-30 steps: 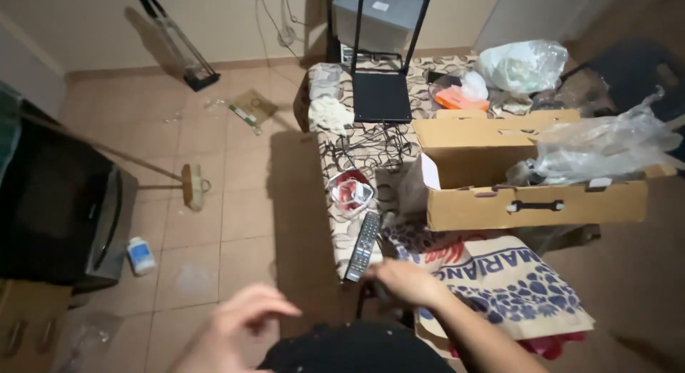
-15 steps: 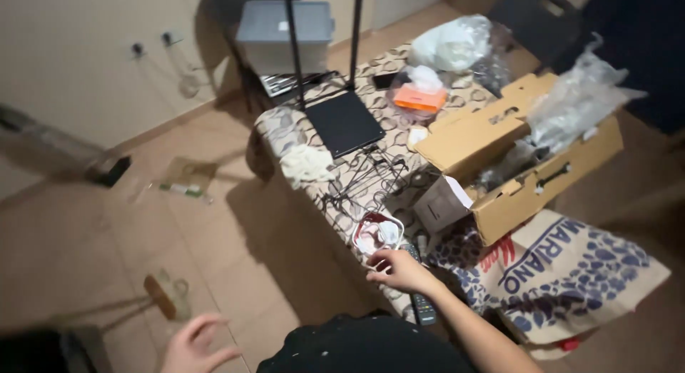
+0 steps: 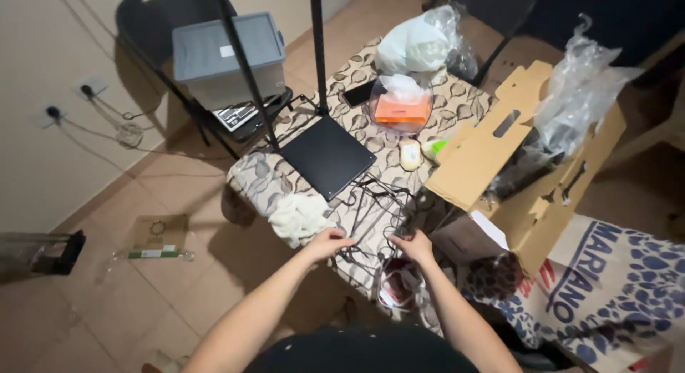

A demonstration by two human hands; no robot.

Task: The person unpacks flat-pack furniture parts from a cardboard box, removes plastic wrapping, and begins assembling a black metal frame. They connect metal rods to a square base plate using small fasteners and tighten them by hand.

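Okay, my left hand (image 3: 330, 243) and right hand (image 3: 414, 246) sit apart, fingers curled onto the wire tangle (image 3: 378, 212) stretching away just ahead; grip unclear.

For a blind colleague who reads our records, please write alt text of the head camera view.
Seen from above, a person's left hand and right hand reach into a tangle of thin black wire pieces on a table with a leaf-patterned cloth. A crumpled white cloth lies left of them, an open cardboard box to the right.
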